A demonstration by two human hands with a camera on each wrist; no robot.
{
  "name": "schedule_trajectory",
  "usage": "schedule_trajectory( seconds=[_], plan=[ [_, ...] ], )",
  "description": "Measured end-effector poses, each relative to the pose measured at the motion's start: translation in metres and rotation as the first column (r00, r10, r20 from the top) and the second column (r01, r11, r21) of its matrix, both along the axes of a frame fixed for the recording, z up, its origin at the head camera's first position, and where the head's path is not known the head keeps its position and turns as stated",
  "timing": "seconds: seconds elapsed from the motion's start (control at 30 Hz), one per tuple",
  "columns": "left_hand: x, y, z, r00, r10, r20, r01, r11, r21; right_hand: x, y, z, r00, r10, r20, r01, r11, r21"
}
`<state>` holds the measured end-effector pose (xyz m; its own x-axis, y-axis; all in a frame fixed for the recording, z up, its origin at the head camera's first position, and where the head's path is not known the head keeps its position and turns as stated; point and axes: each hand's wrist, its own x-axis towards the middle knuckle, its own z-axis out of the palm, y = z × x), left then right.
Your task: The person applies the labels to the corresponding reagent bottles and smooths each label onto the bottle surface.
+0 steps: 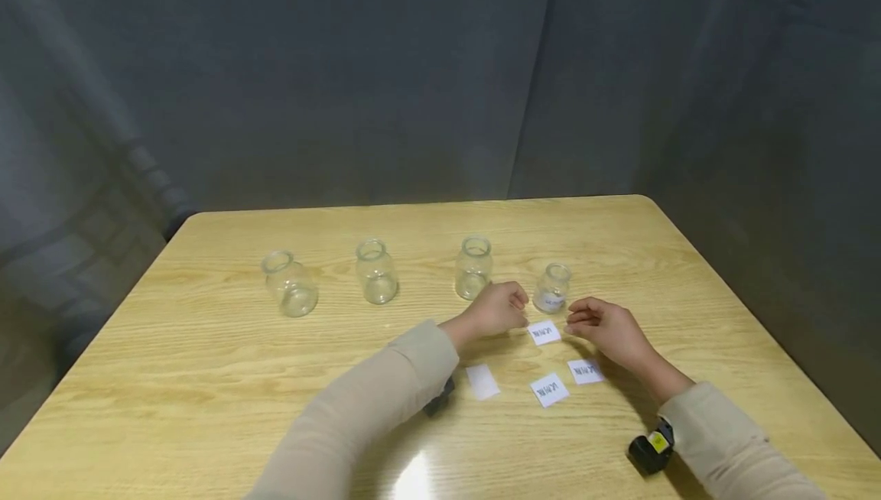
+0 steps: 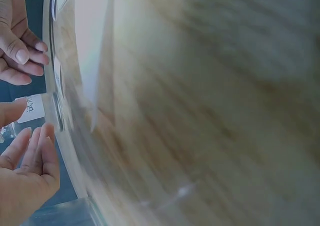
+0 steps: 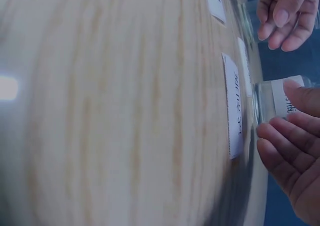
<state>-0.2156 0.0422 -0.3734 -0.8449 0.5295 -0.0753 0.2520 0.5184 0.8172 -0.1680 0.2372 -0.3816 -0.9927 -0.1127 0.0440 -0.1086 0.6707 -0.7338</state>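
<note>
Both hands are free of any load: the left hand and the right hand face each other at the right of the scene, fingers gently bent, each thumb apart from its fingers in the wrist views. Between them lies a lettered card, flat on the table; whether a left fingertip brushes its edge, I cannot tell. Just beyond the card, upright, stands a labelled jar, its white label low on the near side. Nearer, two more lettered cards lie flat, one in the middle and one to its right, while a blank-looking card lies to their left, its surface showing no writing. Farther left stand three open jars, the nearest to the hands, the middle one and the leftmost, with no label visible on any. Judging from this, the labelling is about a quarter done: one jar of four bears a label, and three seem left, with the loose cards at hand. A dark curtain hangs behind the far edge.
</note>
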Motion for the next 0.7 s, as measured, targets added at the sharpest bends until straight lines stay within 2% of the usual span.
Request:
schedule_trajectory(
  seconds=[0.27,0.47,0.7],
  plan=[
    [0.001,0.001,-0.004,1.000,-0.003,0.029,0.003,1.000,-0.022,-0.002,-0.004,-0.002,0.999,0.049,0.004,-0.049,0.998,0.038],
    [0.003,0.002,-0.006,0.998,-0.010,0.062,0.011,1.000,-0.019,-0.004,-0.007,-0.005,0.995,0.081,0.050,-0.084,0.995,0.059],
    [0.005,0.005,-0.008,0.997,0.016,0.076,-0.014,0.999,-0.032,-0.005,-0.013,-0.007,0.995,0.096,0.021,-0.097,0.989,0.109]
  ],
)
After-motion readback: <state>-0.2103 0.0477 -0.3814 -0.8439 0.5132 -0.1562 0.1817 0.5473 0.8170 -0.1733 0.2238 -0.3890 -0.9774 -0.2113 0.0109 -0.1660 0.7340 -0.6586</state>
